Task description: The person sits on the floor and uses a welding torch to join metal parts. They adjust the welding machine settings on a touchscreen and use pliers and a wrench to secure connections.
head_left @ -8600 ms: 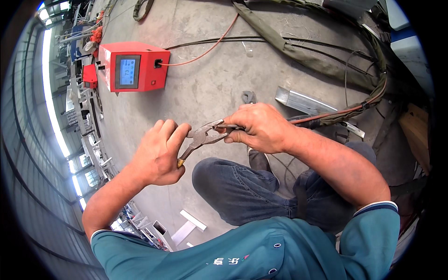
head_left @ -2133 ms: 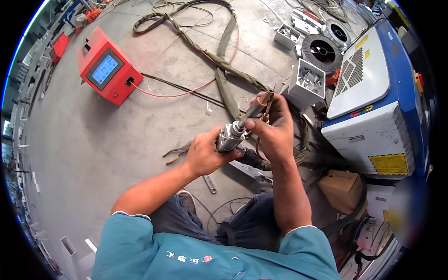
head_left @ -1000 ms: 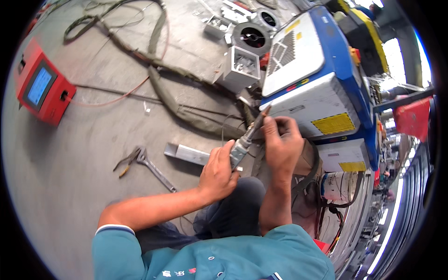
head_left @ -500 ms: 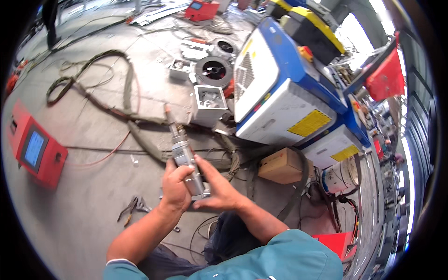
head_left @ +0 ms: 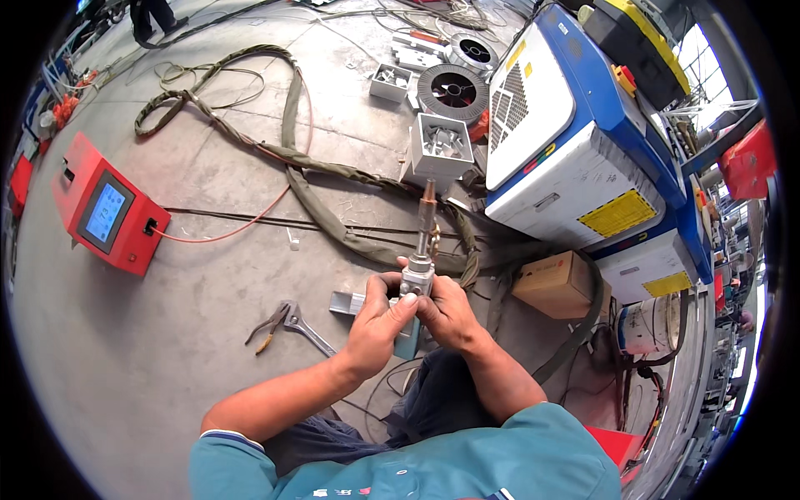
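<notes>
A metal welding torch (head_left: pixel 423 237) with a copper-coloured nozzle is held up in front of my knees, its tip pointing away from me. My left hand (head_left: pixel 375 329) is closed around the left side of its body, thumb on the near face. From the other side my right hand (head_left: pixel 452 312) grips the same body, its thumb close to the left one. The fingers hide much of the lower part. On the floor to the left lie an adjustable wrench (head_left: pixel 310 331) and pliers (head_left: pixel 268 325). A short metal channel piece (head_left: pixel 343 302) lies just beyond my left hand.
A sleeved hose (head_left: pixel 333 231) loops across the floor beyond the torch. Left stands a red box with a screen (head_left: pixel 104 212). A blue-and-white machine (head_left: pixel 542 179), a cardboard box (head_left: pixel 550 285) and a bucket (head_left: pixel 646 327) stand right. Wire spools (head_left: pixel 452 93) and a scrap-filled box (head_left: pixel 450 168) are farther off.
The torch has turned in my hands, its nozzle swinging from a leftward slant to nearly straight away from me. My right hand, earlier with fingers extended along it, has closed around it. The view has shifted.
</notes>
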The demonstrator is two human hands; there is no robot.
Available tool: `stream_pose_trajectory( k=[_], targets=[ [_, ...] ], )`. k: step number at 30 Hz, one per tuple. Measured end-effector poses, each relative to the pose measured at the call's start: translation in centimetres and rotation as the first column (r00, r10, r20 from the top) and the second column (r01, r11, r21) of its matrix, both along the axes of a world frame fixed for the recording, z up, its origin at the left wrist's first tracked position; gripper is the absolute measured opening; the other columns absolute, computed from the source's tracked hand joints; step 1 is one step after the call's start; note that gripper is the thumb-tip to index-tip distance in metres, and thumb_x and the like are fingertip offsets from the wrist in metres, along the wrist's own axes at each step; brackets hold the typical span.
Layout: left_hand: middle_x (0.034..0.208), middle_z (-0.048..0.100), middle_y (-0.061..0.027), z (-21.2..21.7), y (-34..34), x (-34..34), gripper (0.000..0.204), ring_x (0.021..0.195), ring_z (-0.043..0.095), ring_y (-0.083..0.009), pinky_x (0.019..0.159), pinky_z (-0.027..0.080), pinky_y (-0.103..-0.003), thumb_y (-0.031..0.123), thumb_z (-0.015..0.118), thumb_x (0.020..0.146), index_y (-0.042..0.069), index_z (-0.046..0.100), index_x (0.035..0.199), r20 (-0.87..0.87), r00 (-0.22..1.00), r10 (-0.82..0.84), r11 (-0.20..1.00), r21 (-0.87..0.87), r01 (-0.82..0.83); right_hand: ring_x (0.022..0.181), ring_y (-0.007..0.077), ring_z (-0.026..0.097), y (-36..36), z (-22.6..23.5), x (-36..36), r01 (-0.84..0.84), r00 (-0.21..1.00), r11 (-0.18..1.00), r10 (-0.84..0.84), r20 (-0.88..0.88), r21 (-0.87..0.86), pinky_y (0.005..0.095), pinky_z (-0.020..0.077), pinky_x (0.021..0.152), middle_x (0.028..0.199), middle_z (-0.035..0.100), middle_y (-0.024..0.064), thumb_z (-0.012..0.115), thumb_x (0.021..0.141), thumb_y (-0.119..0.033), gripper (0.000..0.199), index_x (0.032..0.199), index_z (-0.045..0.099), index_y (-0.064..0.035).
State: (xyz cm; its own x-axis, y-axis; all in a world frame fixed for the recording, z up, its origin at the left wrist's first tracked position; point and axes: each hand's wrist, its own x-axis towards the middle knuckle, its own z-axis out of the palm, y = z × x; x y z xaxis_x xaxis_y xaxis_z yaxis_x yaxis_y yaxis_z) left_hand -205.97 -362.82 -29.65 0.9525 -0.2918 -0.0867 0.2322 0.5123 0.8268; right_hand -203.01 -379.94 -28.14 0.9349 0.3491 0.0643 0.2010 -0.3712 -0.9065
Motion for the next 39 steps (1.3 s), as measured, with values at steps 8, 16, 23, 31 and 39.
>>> stream_pose_trajectory(
  k=[8,16,23,31,39],
  targets=[
    [0.111,0.069,-0.0073,4.4,6.3,4.3,0.036,0.098,0.064,-0.0125,0.086,0.053,-0.030,0.019,0.071,0.102,-0.002,0.060,0.128,0.202,0.970,-0.134,0.908,0.418,0.038,0.076,0.0275,0.070,2.1,-1.1,-2.7,-0.096,0.933,0.791,0.282,0.222,-0.604,0.0417,0.0503,0.070,0.083,0.072,0.0059,0.075,0.085,-0.059,0.054,0.108,0.073,-0.0101],
    [0.113,0.075,-0.0130,4.1,9.6,3.3,0.036,0.106,0.071,-0.0187,0.094,0.055,-0.033,0.023,0.073,0.102,-0.005,0.067,0.123,-0.066,0.922,-0.380,0.914,0.127,0.386,0.082,0.0201,0.072,4.2,-1.3,-3.5,-0.212,0.882,0.799,0.405,0.242,-0.563,0.0417,0.0558,0.074,0.096,0.071,0.0043,0.070,0.086,-0.067,0.062,0.114,0.071,-0.0119],
    [0.107,0.074,-0.0118,3.4,10.7,0.9,0.044,0.103,0.070,-0.0190,0.094,0.055,-0.034,0.028,0.070,0.103,-0.007,0.065,0.129,-0.112,0.947,-0.301,0.950,0.045,0.307,0.081,0.0196,0.073,5.0,-2.2,-3.9,-0.189,0.861,0.885,0.357,0.361,-0.425,0.0362,0.0552,0.075,0.091,0.071,0.0051,0.071,0.086,-0.065,0.066,0.107,0.070,-0.0019],
    [0.088,0.066,-0.0045,2.1,9.1,-1.7,0.043,0.079,0.059,-0.0119,0.072,0.048,-0.027,0.037,0.065,0.106,-0.004,0.063,0.118,0.053,0.999,0.002,0.940,0.340,-0.020,0.089,0.0247,0.072,5.8,-2.9,-3.9,-0.320,0.878,0.829,0.442,0.186,-0.458,0.0375,0.0531,0.080,0.103,0.072,0.0127,0.071,0.089,-0.055,0.069,0.121,0.067,0.0049],
    [0.094,0.071,-0.0074,3.4,9.1,-0.7,0.047,0.075,0.065,-0.0122,0.069,0.055,-0.028,0.037,0.066,0.105,-0.008,0.063,0.118,0.259,0.966,-0.014,0.740,0.653,-0.165,0.110,0.0305,0.067,6.4,-4.3,-3.4,-0.321,0.870,0.843,0.443,0.218,-0.431,0.0394,0.0522,0.095,0.121,0.069,0.0173,0.070,0.089,-0.025,0.047,0.125,0.063,0.0051]
  ],
)
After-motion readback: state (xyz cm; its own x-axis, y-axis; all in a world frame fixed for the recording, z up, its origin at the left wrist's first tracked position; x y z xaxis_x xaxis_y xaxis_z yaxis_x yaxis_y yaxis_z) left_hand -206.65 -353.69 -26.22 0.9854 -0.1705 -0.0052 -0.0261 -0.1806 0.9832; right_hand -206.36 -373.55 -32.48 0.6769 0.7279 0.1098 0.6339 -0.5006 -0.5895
